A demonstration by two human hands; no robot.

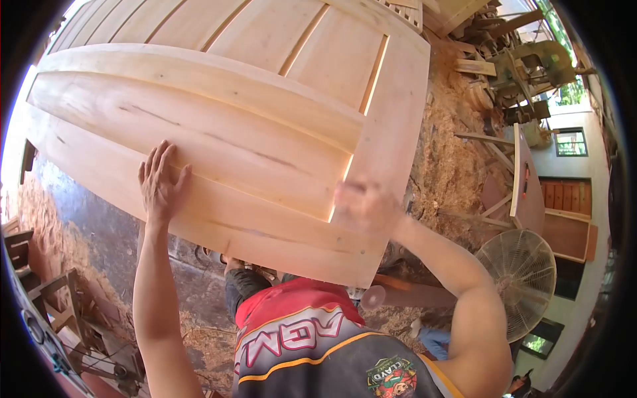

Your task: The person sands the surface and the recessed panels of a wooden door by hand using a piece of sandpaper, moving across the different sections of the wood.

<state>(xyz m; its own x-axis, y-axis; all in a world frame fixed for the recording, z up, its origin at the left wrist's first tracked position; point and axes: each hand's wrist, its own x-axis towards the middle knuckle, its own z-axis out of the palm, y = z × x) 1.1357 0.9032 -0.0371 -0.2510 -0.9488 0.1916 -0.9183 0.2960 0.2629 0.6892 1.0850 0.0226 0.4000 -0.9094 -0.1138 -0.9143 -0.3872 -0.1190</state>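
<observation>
A large pale wooden door panel (265,192) lies in front of me, with long boards and grooves inside a frame. My left hand (162,182) rests on its near board, fingers stretched out and holding nothing. Over the right end of the same panel, by the bright gap where board meets frame, is my right hand (368,205). Motion smears its fingers, so I cannot make out whether it grips anything. A raised rail (219,83) crosses the panel beyond both hands.
Sawdust (441,152) covers the floor on the right. A round caged fan (517,285) stands near my right elbow. Machinery and wood scraps (524,66) are piled at the upper right. A leaning board (527,176) stands farther right. Wooden frames (66,312) lie at lower left.
</observation>
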